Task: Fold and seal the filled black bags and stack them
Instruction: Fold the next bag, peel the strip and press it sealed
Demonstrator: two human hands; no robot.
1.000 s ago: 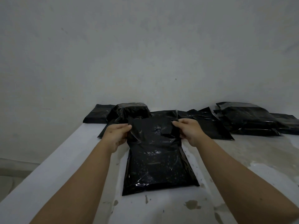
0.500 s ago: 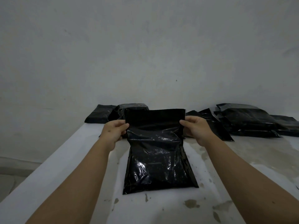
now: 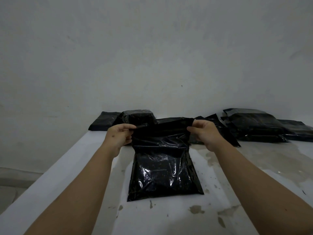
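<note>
A filled glossy black bag (image 3: 163, 173) lies on the white table (image 3: 169, 217) in front of me, its open flap raised upright at the far end. My left hand (image 3: 118, 137) pinches the flap's left corner. My right hand (image 3: 205, 133) pinches the flap's right corner. The flap is stretched flat between both hands. A thin strip sticks out at my left fingertips. Behind the flap stands a folded black package (image 3: 138, 116) against the wall.
More black bags lie at the table's far edge: one flat bag (image 3: 103, 122) at the left and a pile of several bags (image 3: 254, 128) at the right. A grey wall (image 3: 152, 56) closes the far side. The table's left edge drops to the floor (image 3: 11, 184).
Both hands have lifted the bag's crumpled top flap and pulled it upright and taut. My hands moved slightly apart and away from me.
</note>
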